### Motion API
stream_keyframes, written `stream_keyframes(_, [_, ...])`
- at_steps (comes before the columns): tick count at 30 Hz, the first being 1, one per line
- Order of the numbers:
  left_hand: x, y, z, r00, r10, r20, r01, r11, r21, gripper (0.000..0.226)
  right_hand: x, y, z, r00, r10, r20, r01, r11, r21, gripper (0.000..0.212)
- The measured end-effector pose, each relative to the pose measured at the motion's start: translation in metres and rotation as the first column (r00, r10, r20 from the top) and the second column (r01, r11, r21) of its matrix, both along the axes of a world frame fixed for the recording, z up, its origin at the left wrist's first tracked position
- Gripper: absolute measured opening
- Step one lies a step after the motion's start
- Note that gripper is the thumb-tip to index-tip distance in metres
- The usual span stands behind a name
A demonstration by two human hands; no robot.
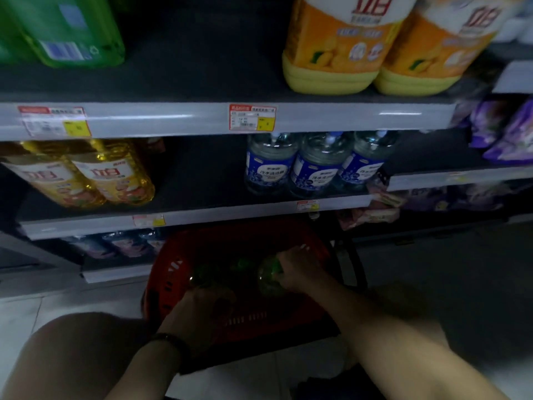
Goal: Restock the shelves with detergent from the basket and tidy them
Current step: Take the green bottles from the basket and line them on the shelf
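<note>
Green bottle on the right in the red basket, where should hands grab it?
Probably round its top end, from above: the green bottle sits deep in the red basket, whose walls block the sides. The right hand grips it there.

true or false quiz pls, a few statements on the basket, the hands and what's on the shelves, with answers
1. The red basket stands on the floor in front of the shelves. True.
2. The right hand grips a green bottle inside the basket. True.
3. The left hand is setting a bottle on the top shelf. False: it is down in the basket.
4. Three clear bottles with blue labels stand side by side on the middle shelf. True.
5. The two orange jugs stand on the lowest shelf. False: they are on the top shelf in view, to the right of a green jug.
</note>
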State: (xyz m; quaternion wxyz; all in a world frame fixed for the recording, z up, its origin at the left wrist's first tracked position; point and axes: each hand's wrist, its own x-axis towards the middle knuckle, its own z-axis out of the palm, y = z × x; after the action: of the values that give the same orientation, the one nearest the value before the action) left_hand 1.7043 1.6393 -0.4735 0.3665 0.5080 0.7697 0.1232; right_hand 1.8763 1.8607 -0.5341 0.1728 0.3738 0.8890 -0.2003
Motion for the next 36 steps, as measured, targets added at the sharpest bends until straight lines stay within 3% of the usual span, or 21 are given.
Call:
stream_keyframes(7, [0.006,-0.016,0.012,0.999,-0.01,-0.034,0.012,0.998,0.06,0.033,0.016,-0.018,0.094,0.985,0.099,-0.144,-0.1,0.995,-0.004,0.03])
stream_keyframes(10, [0.009,-0.022,0.033,0.998,0.057,-0.032,-0.05,0.984,0.172,0.045,0.017,-0.028,0.146,0.971,0.142,-0.195,-0.147,0.989,-0.012,0.033])
stream_keyframes(15, [0.013,-0.015,0.085,0.969,0.166,0.183,-0.208,0.948,0.24,0.073,0.008,-0.045,0.233,0.925,0.273,-0.263,-0.266,0.962,0.063,0.031])
stream_keyframes(20, [0.011,-0.007,0.133,0.871,0.014,0.491,-0.209,0.915,0.344,0.082,0.0,-0.059,0.321,0.875,0.36,-0.323,-0.327,0.933,0.152,0.034])
stream_keyframes(24, [0.018,-0.002,0.169,0.878,0.039,0.477,-0.297,0.826,0.48,0.072,-0.007,-0.064,0.375,0.841,0.329,-0.431,-0.284,0.944,0.165,0.034])
stream_keyframes(27, [0.019,-0.002,0.189,0.828,0.088,0.554,-0.448,0.698,0.558,0.066,-0.017,-0.06,0.404,0.806,0.325,-0.495,-0.277,0.946,0.17,0.031])
stream_keyframes(31, [0.023,-0.001,0.215,0.745,0.128,0.655,-0.592,0.578,0.561,0.058,-0.034,-0.05,0.417,0.722,0.193,-0.664,-0.2,0.978,0.066,0.028])
stream_keyframes(34, [0.015,0.0,0.229,0.702,0.16,0.694,-0.652,0.536,0.536,0.056,-0.048,-0.042,0.408,0.623,0.073,-0.778,-0.166,0.985,-0.04,0.045])
stream_keyframes(36, [0.007,0.002,0.239,0.695,0.177,0.697,-0.672,0.504,0.542,0.055,-0.051,-0.037,0.397,0.581,-0.023,-0.813,-0.132,0.984,-0.123,0.069])
